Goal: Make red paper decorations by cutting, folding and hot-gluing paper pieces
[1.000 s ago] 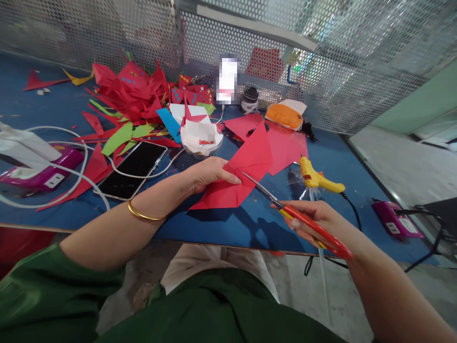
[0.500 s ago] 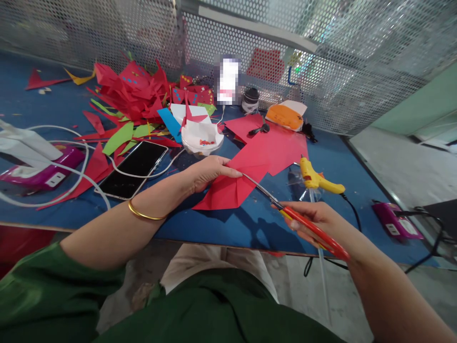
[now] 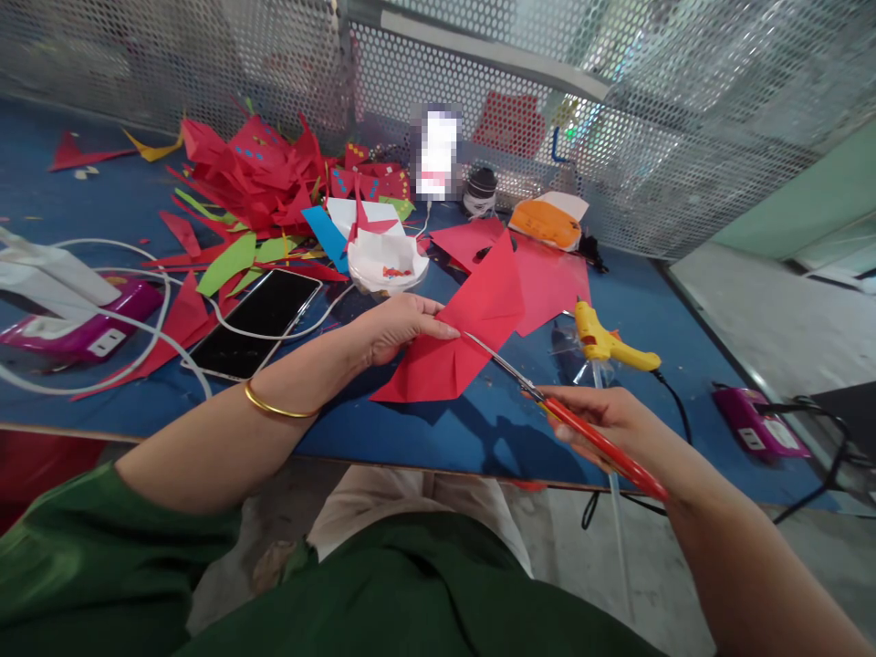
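Observation:
Pinched between the thumb and fingers of my left hand [image 3: 411, 327] is a folded piece of red paper [image 3: 444, 360], held above the blue table. My right hand [image 3: 609, 420] grips a pair of scissors [image 3: 581, 433] with red handles. Their metal blades point up and left, and the tips meet the red paper close beside my left thumb. The blades look closed or nearly so. Behind the held piece lie more red paper sheets [image 3: 554, 283], partly covered by it.
A yellow glue gun [image 3: 609, 342] lies on the right, near a purple power strip [image 3: 759, 424]. A dark-screened phone [image 3: 264, 324], a white cable and a paper-lined bowl [image 3: 387, 278] stand left of centre. Red paper cuttings [image 3: 253, 173] pile up behind, before a perforated metal panel [image 3: 274, 55].
The red paper's upper part has shifted and now stands up more, covering most of the small black item behind it. The scissors' handles have drawn closer together. Both hands have hardly moved.

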Tool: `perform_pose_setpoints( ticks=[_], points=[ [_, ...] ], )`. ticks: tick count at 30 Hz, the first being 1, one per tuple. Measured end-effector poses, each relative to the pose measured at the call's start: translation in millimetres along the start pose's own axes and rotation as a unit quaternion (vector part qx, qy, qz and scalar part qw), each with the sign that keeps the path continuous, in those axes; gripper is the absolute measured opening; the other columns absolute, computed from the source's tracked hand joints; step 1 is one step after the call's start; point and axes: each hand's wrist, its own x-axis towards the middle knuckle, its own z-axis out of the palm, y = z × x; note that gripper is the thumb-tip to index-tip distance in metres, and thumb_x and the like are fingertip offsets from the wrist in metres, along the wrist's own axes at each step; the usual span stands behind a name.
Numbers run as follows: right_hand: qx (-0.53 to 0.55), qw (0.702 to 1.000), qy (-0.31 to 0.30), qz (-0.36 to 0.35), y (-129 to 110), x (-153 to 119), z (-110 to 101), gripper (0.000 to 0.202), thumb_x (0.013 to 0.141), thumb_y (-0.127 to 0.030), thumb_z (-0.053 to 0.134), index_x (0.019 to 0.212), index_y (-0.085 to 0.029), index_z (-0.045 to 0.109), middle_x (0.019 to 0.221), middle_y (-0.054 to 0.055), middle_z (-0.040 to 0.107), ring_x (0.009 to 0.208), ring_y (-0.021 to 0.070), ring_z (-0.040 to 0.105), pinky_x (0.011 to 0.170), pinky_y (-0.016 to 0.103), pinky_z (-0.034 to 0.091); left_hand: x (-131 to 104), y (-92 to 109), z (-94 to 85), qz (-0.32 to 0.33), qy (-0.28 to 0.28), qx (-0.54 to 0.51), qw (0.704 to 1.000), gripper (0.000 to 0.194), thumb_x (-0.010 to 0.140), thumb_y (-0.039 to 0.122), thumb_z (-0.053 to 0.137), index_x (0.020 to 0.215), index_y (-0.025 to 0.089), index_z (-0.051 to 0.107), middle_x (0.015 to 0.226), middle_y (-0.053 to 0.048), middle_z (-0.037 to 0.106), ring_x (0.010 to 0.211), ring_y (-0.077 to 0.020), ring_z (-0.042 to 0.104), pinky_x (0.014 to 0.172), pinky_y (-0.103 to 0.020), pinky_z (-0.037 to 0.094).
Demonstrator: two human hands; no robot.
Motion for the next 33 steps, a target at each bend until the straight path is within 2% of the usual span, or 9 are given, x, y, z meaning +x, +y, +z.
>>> perform_pose_setpoints(
  ticks=[5,15,20,26,33],
  points=[
    [-0.028,1.000,0.001,-0.012,-4.6,-0.1,1.3,0.050,0.074,-0.046,0.075,0.118,-0.022,0.072,0.059,-0.005,0.043,0.047,0.0058,0.030,0.036,0.020,0.025,-0.3,-0.1,-0.2,-0.007,-0.006,-0.004,1.000,0.036,0.054,0.021,0.087,0.086,0.014,0.073,0.087,-0.010,0.076,0.078,-0.0224,0.070,0.078,-0.036,0.055],
    [-0.031,0.999,0.001,-0.025,-0.7,0.7,0.8,0.043,0.075,-0.042,0.075,0.115,-0.027,0.074,0.061,-0.005,0.047,0.047,0.0058,0.031,0.036,0.019,0.025,-0.2,0.4,0.1,-0.005,-0.002,0.006,1.000,0.025,0.054,0.021,0.086,0.075,0.018,0.072,0.080,-0.006,0.076,0.076,-0.0201,0.069,0.074,-0.031,0.054],
    [-0.031,0.999,0.001,-0.015,0.6,1.0,0.1,0.048,0.075,-0.045,0.075,0.119,-0.027,0.072,0.061,-0.005,0.046,0.046,0.0057,0.031,0.037,0.020,0.027,-0.7,1.2,0.9,-0.001,0.003,0.015,1.000,0.022,0.053,0.021,0.086,0.067,0.018,0.069,0.074,-0.004,0.073,0.073,-0.0196,0.068,0.072,-0.031,0.053],
    [-0.042,0.999,-0.005,-0.004,-0.4,0.7,0.7,0.051,0.075,-0.044,0.075,0.122,-0.026,0.071,0.055,-0.007,0.040,0.045,0.0066,0.032,0.038,0.022,0.028,-1.2,1.4,0.9,-0.003,0.013,0.020,1.000,0.024,0.052,0.021,0.086,0.067,0.019,0.067,0.075,-0.003,0.073,0.073,-0.0190,0.067,0.075,-0.032,0.052],
    [-0.037,0.999,0.016,0.013,-2.0,1.4,2.1,0.056,0.068,-0.045,0.079,0.120,-0.025,0.072,0.062,-0.005,0.050,0.047,0.0068,0.035,0.041,0.023,0.031,0.9,0.9,-0.7,-0.007,0.015,0.006,1.000,0.028,0.052,0.018,0.087,0.073,0.015,0.069,0.076,-0.005,0.074,0.072,-0.0179,0.069,0.071,-0.029,0.054]
  ],
)
